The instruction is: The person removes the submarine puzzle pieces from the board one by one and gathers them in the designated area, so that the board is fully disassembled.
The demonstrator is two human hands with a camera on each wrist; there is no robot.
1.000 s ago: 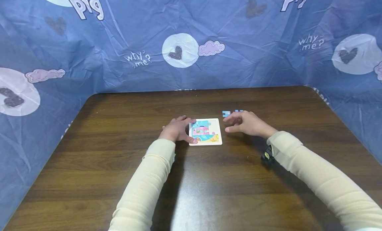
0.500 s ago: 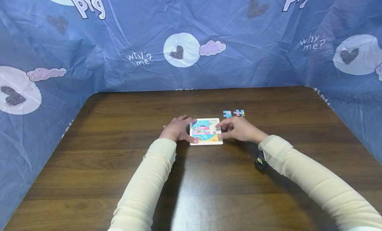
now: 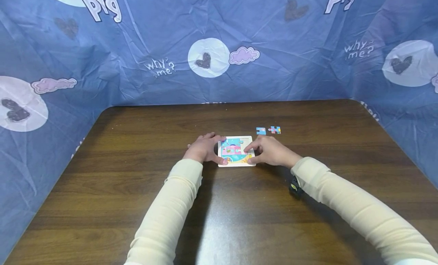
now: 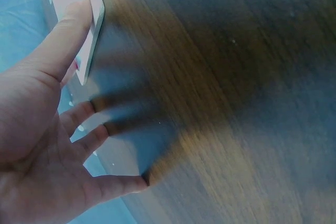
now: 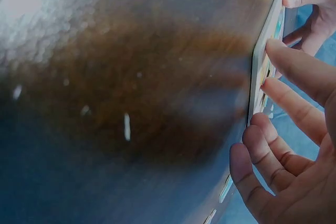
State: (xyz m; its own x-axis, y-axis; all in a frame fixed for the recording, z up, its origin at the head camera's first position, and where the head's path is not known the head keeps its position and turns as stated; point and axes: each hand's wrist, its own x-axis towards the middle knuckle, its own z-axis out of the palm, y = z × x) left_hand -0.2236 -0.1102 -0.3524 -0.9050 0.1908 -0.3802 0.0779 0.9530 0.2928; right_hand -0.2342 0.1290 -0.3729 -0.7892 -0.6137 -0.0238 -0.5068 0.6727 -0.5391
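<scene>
A square jigsaw puzzle board (image 3: 236, 165) with a white frame lies on the table, partly filled with a blue and pink sea picture; a pale bare patch shows at its upper right. My left hand (image 3: 203, 148) rests at its left side, thumb and forefinger touching the frame. In the left wrist view that thumb (image 4: 65, 43) lies straight across the board while the other fingers spread over the table. My right hand (image 3: 272, 150) is at the right side: its thumb touches the lower right of the frame, its forefinger presses inside near the bare patch.
Behind the right hand lie two loose puzzle pieces, a blue one (image 3: 261, 130) and a pink-and-blue one (image 3: 275, 130). The brown wooden table (image 3: 137, 143) meets a blue printed cloth (image 3: 164, 82) at the back and sides.
My right hand has moved left and slightly nearer, from beside the loose pieces onto the board's right side. The left hand has stayed in place.
</scene>
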